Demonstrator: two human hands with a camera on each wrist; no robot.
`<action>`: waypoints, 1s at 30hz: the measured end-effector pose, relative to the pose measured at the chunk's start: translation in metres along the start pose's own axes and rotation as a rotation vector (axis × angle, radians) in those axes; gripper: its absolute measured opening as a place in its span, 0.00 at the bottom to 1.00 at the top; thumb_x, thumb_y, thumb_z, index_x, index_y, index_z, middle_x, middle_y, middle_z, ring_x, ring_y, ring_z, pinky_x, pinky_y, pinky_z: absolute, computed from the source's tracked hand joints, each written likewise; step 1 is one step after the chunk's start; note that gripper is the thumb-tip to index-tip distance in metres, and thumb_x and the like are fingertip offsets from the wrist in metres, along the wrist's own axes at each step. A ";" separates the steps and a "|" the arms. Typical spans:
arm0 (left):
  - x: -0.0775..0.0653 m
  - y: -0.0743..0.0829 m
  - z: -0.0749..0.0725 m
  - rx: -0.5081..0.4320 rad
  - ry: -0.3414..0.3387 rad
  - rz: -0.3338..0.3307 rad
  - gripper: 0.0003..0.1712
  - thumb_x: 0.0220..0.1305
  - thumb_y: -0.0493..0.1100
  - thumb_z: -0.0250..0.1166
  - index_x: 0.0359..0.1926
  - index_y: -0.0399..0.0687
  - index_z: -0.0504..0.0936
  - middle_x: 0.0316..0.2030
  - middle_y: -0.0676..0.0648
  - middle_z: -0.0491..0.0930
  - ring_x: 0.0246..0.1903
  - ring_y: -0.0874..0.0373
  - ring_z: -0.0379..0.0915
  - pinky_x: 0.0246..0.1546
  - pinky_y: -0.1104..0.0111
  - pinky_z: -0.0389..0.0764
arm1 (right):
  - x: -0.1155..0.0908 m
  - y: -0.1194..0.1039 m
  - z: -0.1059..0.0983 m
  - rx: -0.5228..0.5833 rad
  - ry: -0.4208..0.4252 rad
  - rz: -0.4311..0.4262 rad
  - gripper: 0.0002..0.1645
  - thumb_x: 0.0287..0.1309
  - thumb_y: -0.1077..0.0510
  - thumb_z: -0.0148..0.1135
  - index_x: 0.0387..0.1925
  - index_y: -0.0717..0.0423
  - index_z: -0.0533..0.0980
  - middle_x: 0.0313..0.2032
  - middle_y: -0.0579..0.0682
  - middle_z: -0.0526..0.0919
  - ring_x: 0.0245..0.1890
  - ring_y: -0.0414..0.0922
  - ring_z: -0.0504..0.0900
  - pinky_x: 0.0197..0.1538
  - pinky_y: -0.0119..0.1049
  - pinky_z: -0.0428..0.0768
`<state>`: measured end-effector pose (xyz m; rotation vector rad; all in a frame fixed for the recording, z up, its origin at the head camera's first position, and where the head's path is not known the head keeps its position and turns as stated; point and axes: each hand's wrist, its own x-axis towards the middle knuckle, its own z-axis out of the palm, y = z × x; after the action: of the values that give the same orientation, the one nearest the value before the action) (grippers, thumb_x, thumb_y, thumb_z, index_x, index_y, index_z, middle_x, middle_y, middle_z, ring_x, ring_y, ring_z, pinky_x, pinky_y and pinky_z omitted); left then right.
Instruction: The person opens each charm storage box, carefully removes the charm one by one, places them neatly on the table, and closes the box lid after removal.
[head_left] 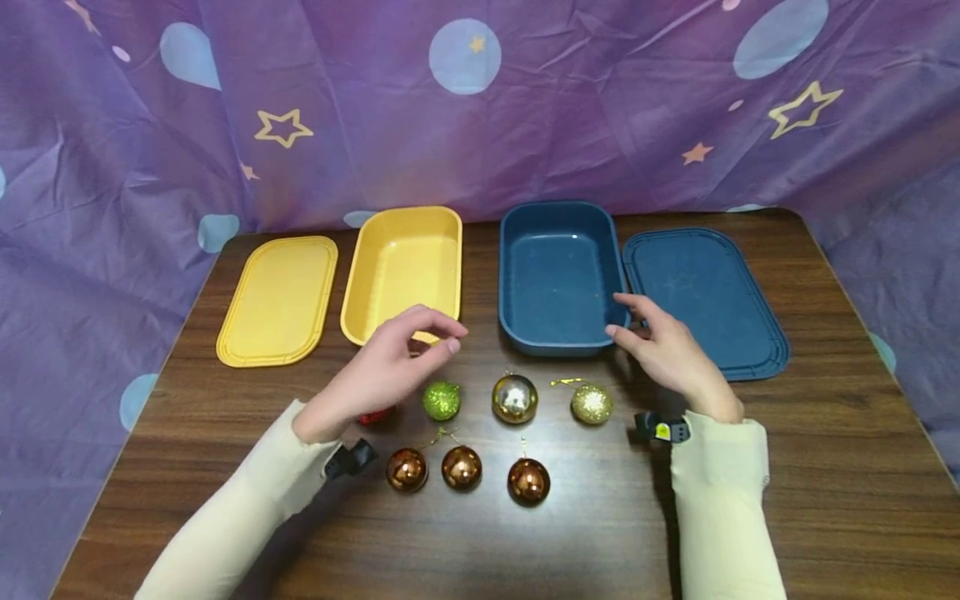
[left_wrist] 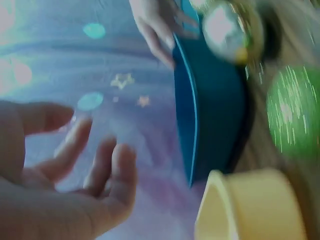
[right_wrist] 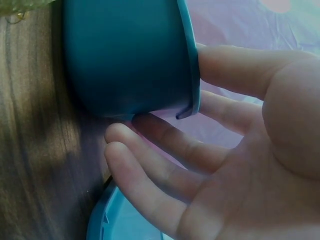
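Observation:
My left hand hangs in the air over the near edge of the yellow box, fingers loosely bent and holding nothing. In the left wrist view its fingers are blurred, apart from the yellow box. At the near right corner of the blue box is my right hand. The right wrist view has its thumb against the blue box's rim, with the other fingers extended beside and below the corner. Both boxes stand uncovered.
Near the boxes lie a green glitter bauble, a shiny gold bauble, a gold glitter bauble and brown baubles. Something red is partly hidden under my left wrist. A yellow lid and blue lid flank the boxes.

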<state>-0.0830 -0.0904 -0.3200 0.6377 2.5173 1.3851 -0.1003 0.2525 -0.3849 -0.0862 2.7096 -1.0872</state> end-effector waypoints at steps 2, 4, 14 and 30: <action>0.008 0.002 0.006 -0.078 0.008 -0.048 0.13 0.67 0.37 0.59 0.51 0.40 0.79 0.50 0.42 0.80 0.49 0.53 0.76 0.52 0.62 0.80 | 0.000 0.000 0.000 -0.001 0.002 0.000 0.37 0.69 0.45 0.51 0.73 0.54 0.55 0.61 0.68 0.68 0.56 0.63 0.75 0.55 0.58 0.75; 0.017 0.004 0.013 -0.149 0.026 -0.091 0.16 0.66 0.36 0.59 0.53 0.38 0.78 0.51 0.40 0.79 0.51 0.51 0.75 0.54 0.61 0.79 | 0.000 0.000 -0.001 -0.003 0.003 0.001 0.37 0.69 0.45 0.51 0.73 0.54 0.55 0.61 0.67 0.68 0.56 0.63 0.75 0.55 0.58 0.75; 0.057 -0.004 0.040 -0.536 0.017 -0.372 0.32 0.64 0.32 0.55 0.69 0.33 0.59 0.65 0.32 0.64 0.63 0.43 0.66 0.66 0.55 0.69 | 0.000 0.000 0.000 -0.012 -0.001 0.008 0.37 0.69 0.45 0.50 0.73 0.54 0.55 0.61 0.67 0.68 0.56 0.62 0.75 0.54 0.57 0.74; 0.097 -0.019 0.056 -0.797 -0.017 -0.668 0.30 0.69 0.34 0.50 0.70 0.40 0.55 0.64 0.37 0.62 0.51 0.51 0.63 0.64 0.56 0.67 | -0.002 0.000 -0.002 0.002 0.005 -0.017 0.36 0.70 0.46 0.51 0.72 0.55 0.56 0.60 0.68 0.69 0.57 0.64 0.74 0.58 0.60 0.73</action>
<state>-0.1536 -0.0120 -0.3628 -0.3107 1.6477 1.8287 -0.0985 0.2539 -0.3833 -0.1058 2.7173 -1.0960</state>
